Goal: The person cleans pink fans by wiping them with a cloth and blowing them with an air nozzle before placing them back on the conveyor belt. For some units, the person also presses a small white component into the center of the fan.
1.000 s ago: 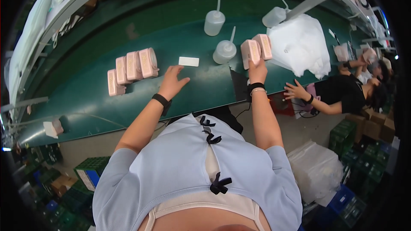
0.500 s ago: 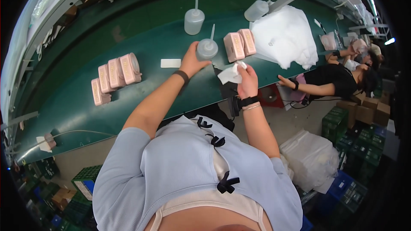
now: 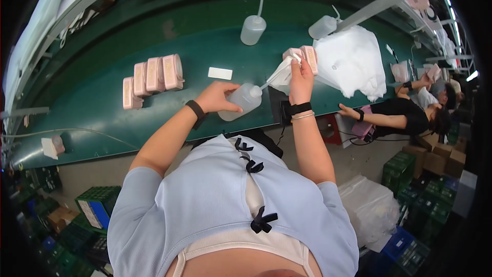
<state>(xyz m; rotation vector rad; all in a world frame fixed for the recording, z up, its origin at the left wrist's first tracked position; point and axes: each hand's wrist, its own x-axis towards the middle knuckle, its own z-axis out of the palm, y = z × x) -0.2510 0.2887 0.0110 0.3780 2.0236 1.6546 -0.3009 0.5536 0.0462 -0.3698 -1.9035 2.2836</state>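
Observation:
My left hand (image 3: 217,97) is wrapped round a translucent plastic squeeze bottle (image 3: 242,105), low over the near part of the green bench. The bottle tilts to the right, and its thin spout meets or nearly meets a white cloth (image 3: 283,75). That cloth hangs from the closed fingers of my right hand (image 3: 302,79). Just behind it stand two pink rounded cases (image 3: 310,57), partly covered by the hand and cloth. To the left, a row of several similar pink cases (image 3: 154,76) stands on the bench. A small white rectangular block (image 3: 220,73) lies beyond my left hand.
Two more spouted bottles stand farther back, one upright bottle (image 3: 253,30) and one leaning bottle (image 3: 323,27). A pile of white cloths (image 3: 353,64) lies at the right. Beyond it, a co-worker's arm (image 3: 379,118) reaches along the bench (image 3: 102,128). Green crates (image 3: 398,166) stand on the floor.
My left hand has drawn the bottle nearer and tipped it to the right. My right hand has raised the cloth away from me, to the spout. The view has shifted a little.

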